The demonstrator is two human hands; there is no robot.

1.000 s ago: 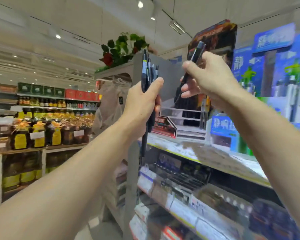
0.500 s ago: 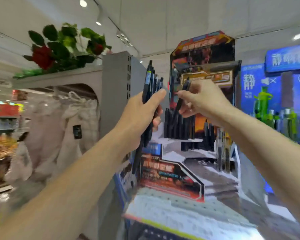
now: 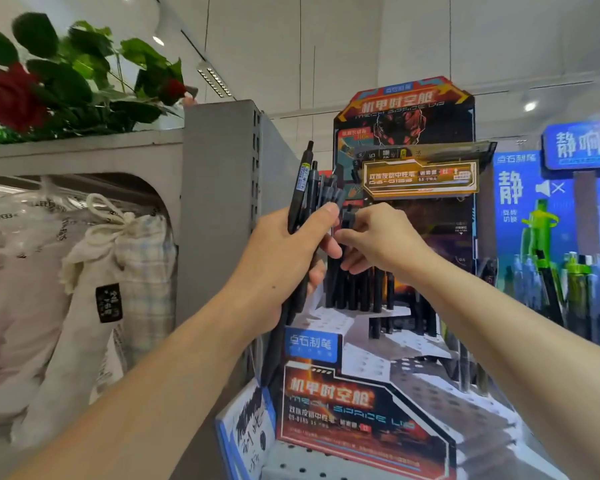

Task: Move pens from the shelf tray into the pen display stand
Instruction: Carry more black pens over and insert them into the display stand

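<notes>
My left hand (image 3: 284,268) grips a bundle of black pens (image 3: 307,188), held upright just left of the pen display stand (image 3: 364,368). The stand is a stepped cardboard unit with white perforated tiers and an orange and black backboard. My right hand (image 3: 378,240) pinches a single black pen (image 3: 347,220) and holds it over the top tier, where a row of black pens (image 3: 357,289) stands in the holes. The two hands almost touch. The shelf tray is out of view.
A grey shelf upright (image 3: 219,202) rises left of the stand, with artificial roses (image 3: 18,95) on top and cloth bags (image 3: 111,289) hanging beside it. A blue display with green and white pens (image 3: 575,289) stands to the right.
The view has turned right and closed in on the stand. My right hand has lowered its pen from above head height down to the top tier's row. The left hand keeps its bundle.
</notes>
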